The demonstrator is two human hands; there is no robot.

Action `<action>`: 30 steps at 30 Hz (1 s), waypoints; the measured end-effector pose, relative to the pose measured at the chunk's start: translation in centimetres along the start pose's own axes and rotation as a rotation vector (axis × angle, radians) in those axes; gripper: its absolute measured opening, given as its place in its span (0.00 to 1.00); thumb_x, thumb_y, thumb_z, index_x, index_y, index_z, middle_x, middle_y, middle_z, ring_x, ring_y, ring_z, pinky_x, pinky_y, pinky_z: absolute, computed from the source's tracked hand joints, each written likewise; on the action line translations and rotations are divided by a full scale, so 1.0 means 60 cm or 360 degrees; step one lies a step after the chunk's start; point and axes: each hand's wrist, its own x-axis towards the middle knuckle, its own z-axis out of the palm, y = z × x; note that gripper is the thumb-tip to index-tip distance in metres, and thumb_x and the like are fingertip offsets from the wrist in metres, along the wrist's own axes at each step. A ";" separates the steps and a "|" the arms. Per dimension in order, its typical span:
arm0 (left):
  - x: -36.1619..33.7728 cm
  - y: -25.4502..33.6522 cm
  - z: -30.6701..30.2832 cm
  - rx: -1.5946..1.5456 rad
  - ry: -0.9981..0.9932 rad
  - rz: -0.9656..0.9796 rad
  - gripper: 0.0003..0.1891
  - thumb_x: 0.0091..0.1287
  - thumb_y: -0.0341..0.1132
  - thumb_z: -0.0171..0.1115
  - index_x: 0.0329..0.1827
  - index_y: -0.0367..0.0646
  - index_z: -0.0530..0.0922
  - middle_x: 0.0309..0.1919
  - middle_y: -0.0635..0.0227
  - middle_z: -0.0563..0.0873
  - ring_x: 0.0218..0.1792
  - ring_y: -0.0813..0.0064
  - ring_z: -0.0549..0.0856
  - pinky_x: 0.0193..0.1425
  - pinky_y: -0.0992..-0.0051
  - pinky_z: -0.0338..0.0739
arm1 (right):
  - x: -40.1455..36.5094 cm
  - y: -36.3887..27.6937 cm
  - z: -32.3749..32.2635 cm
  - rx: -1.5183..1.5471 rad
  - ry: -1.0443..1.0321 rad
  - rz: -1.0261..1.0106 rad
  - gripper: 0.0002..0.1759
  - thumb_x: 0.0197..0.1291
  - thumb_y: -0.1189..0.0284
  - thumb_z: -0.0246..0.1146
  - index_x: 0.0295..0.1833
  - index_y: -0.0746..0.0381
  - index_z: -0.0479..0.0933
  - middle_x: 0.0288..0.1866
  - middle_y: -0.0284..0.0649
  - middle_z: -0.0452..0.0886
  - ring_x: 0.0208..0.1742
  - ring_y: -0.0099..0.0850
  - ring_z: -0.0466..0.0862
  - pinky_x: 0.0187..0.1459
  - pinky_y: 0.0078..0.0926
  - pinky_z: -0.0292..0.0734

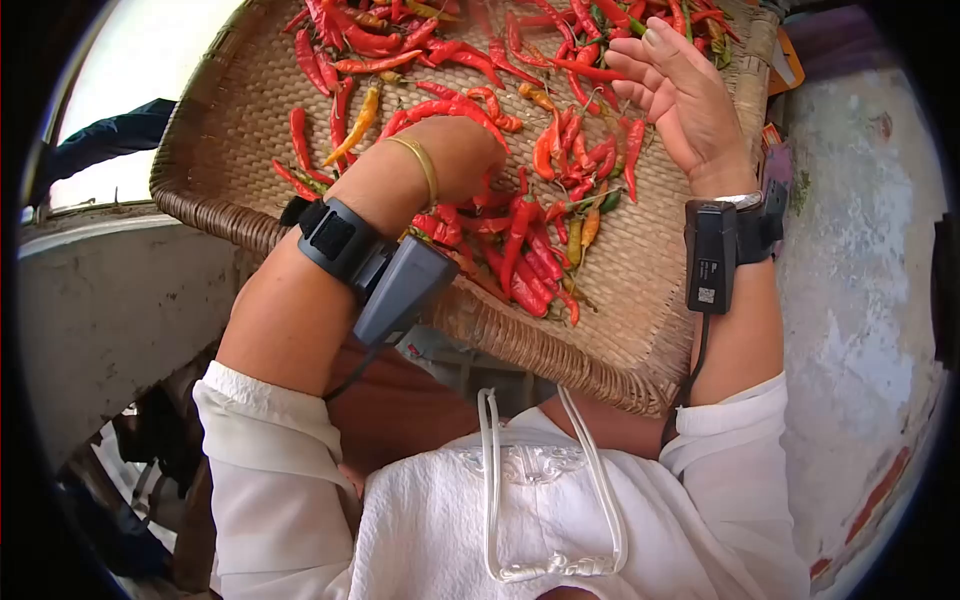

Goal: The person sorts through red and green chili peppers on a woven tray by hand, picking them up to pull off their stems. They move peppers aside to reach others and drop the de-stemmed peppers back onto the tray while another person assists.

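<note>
A shallow woven basket [640,290] in front of me holds many chili peppers, mostly red, a few orange, yellow or green. My left hand [465,155] is bent down among the red peppers [430,108] on the left, wrist up. Its fingers are hidden behind the hand, so whether they grip anything does not show. Over the right part of the basket is my right hand [680,95], palm turned up and fingers apart. A red chili [588,70] lies by its fingertips, and a green-stemmed one is close to the thumb. A pile of red peppers [518,240] sits nearer me.
The basket's thick braided rim [560,365] runs close to my lap. At the left stand a pale ledge [130,270] and a bright window [135,80]. A worn, patchy grey wall or floor surface [860,280] lies to the right. Wrist devices with cables are strapped to both arms.
</note>
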 end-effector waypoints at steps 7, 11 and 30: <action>0.000 0.005 -0.013 0.0107 -0.0032 0.0003 0.10 0.49 0.34 0.60 0.35 0.44 0.80 0.27 0.59 0.82 0.32 0.58 0.81 0.38 0.64 0.74 | -0.013 0.020 0.047 -0.0695 -0.0152 0.0432 0.18 0.61 0.66 0.57 0.52 0.65 0.73 0.34 0.33 0.79 0.32 0.15 0.79 0.27 0.10 0.72; -0.007 0.006 -0.023 -0.0365 0.0459 0.0061 0.11 0.53 0.33 0.61 0.40 0.43 0.79 0.28 0.62 0.83 0.31 0.65 0.83 0.38 0.71 0.76 | -0.018 0.029 0.052 -0.0877 -0.0208 0.0469 0.15 0.58 0.66 0.60 0.44 0.67 0.77 0.29 0.31 0.77 0.27 0.16 0.76 0.28 0.14 0.70; -0.016 0.007 -0.031 0.0131 0.0446 -0.0299 0.14 0.55 0.32 0.58 0.45 0.43 0.77 0.30 0.57 0.82 0.35 0.57 0.81 0.39 0.64 0.75 | -0.025 -0.026 0.026 -0.1072 -0.0707 0.0696 0.10 0.54 0.70 0.62 0.38 0.66 0.77 0.22 0.29 0.75 0.20 0.16 0.71 0.23 0.15 0.68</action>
